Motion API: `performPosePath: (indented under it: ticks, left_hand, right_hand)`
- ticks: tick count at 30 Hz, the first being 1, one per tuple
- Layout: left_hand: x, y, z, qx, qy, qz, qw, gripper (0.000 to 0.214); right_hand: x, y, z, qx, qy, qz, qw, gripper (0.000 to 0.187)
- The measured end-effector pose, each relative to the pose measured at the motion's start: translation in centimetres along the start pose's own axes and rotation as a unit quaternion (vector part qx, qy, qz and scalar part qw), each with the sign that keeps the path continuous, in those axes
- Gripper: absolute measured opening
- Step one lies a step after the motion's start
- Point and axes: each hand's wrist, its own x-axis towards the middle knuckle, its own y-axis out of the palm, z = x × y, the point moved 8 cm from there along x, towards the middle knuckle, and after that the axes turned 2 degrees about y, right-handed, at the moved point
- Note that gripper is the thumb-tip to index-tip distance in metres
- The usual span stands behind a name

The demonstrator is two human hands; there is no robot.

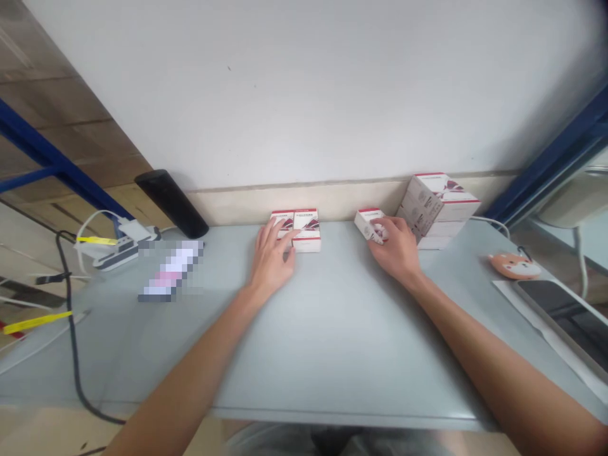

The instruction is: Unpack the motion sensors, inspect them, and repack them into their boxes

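Note:
Two white boxes with red and dark print, a left one point(282, 221) and a right one point(306, 231), stand side by side near the back of the pale grey table point(332, 342). My left hand point(272, 259) lies against them, its spread fingers on the left box and reaching towards the right one. My right hand point(393, 248) curls around the near end of a third white box point(368, 225), which it partly hides. Just behind that hand rises a tilted stack of similar boxes point(437, 210).
A black cylindrical flask point(171, 204) lies by the wall. At left are a white power strip point(121, 250), a black cable point(71, 329) and a pixelated object point(171, 271). At right are an orange fox-faced object point(515, 266) and a dark-screened tablet point(565, 323).

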Motion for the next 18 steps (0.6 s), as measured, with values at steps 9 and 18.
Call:
performPosePath:
  ticks: [9,18]
  left_hand:
    - [-0.9,-0.5,-4.2,-0.262,-0.033,-0.026,0.964,0.028]
    - [-1.0,1.5,-1.9,-0.524,-0.211,0.012,0.825,0.049]
  right_hand:
    - [-1.8,-1.2,3.4,0.386,0.099,0.017,0.917,0.037]
    - [-5.1,2.9,6.7,0.576,0.179,0.245,0.759,0.032]
